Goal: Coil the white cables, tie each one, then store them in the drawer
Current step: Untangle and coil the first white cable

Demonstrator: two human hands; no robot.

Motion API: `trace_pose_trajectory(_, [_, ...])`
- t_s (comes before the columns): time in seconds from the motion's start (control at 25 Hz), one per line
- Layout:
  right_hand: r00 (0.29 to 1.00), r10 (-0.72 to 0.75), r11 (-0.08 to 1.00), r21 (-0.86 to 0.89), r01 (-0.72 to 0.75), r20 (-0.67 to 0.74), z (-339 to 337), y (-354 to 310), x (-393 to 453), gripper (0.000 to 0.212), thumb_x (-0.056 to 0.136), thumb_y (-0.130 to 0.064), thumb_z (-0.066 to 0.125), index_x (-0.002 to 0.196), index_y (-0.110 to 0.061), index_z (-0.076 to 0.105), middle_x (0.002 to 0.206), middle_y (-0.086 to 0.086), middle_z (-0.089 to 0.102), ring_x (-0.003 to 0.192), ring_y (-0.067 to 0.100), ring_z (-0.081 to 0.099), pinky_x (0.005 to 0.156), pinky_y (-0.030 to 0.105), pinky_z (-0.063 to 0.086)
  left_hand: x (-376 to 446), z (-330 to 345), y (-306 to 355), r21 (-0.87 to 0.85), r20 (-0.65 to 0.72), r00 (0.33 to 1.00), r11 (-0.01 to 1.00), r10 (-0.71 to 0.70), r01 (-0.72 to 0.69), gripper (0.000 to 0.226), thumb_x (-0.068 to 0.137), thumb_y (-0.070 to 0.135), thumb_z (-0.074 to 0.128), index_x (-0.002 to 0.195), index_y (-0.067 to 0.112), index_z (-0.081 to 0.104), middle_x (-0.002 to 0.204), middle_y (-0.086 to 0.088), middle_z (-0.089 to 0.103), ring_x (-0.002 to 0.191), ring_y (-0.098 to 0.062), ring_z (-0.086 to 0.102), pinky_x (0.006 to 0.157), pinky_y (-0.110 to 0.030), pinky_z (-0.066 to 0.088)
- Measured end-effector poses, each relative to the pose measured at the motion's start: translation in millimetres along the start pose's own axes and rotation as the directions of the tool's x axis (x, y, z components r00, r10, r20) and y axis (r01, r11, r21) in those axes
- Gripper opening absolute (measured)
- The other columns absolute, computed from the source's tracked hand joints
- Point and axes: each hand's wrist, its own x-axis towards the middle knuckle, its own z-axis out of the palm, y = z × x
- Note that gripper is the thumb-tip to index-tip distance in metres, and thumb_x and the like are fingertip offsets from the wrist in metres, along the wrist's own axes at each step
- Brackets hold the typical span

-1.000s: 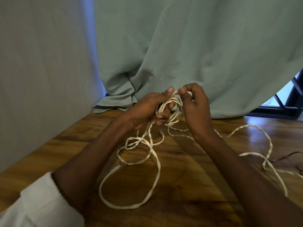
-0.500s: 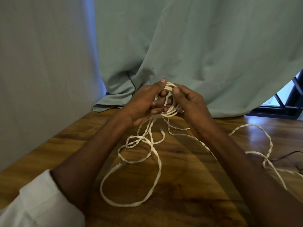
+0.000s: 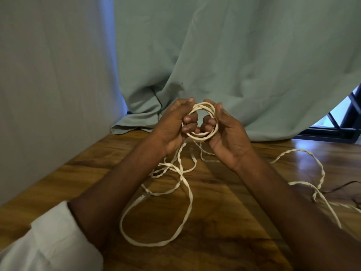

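The person is working on the coiling step: a small coil (image 3: 203, 122) of white cable, several turns thick, is being held up above the table (image 3: 224, 202) near the middle of the view, in front of the green curtain (image 3: 234, 55). The left hand (image 3: 172, 124) is gripping the coil at its nine o'clock side with fingers (image 3: 190, 120) curled through the ring, and the right hand (image 3: 226, 132) is gripping the three o'clock side the same way, so both are clenched on it. Most of the loose cable (image 3: 175, 202) is still trailing from the coil's six o'clock down onto the table, forming one big loop toward the viewer, with another twisted run (image 3: 316, 173) lying out toward three o'clock. I judge coiling to be well short of done; the next move is probably calling for one hand to keep pinning the ring while the other is drawing up slack and laying on another turn. Counting: two hands, one coil; how many separate white cables are lying tangled here I cannot tell. A thin dark wire (image 3: 343, 187) is showing at the right edge. No drawer is in view.
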Motion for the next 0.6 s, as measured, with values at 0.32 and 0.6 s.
trace_pose_trajectory(0.32, [0.981, 0.047, 0.992, 0.120, -0.025, -0.186, -7, 5, 5, 0.022, 0.108, -0.016, 0.044, 0.111, -0.012, 0.066, 0.057, 0.001, 0.048, 0.054, 0.017, 0.043, 0.062, 0.031, 0.047, -3, -2, 1, 0.152, 0.133, 0.978, 0.978, -0.161, 0.140, 0.029, 0.112, 0.024, 0.041, 0.093, 0.006, 0.054, 0.056, -0.002, 0.044, 0.047, -0.015, 0.045, 0.061, -0.031, 0.049])
trace_pose_trajectory(0.6, [0.942, 0.003, 0.996, 0.086, 0.027, -0.335, -12, 10, 8, 0.027, 0.108, -0.033, 0.046, 0.100, -0.017, 0.067, 0.064, 0.007, 0.050, 0.059, 0.025, 0.047, 0.048, 0.025, 0.048, -10, 3, 4, 0.418, 0.150, 0.961, 0.895, -0.233, 0.152, 0.048, 0.110, 0.034, 0.051, 0.125, -0.010, 0.063, 0.109, -0.039, 0.062, 0.100, -0.040, 0.060, 0.103, -0.054, 0.046])
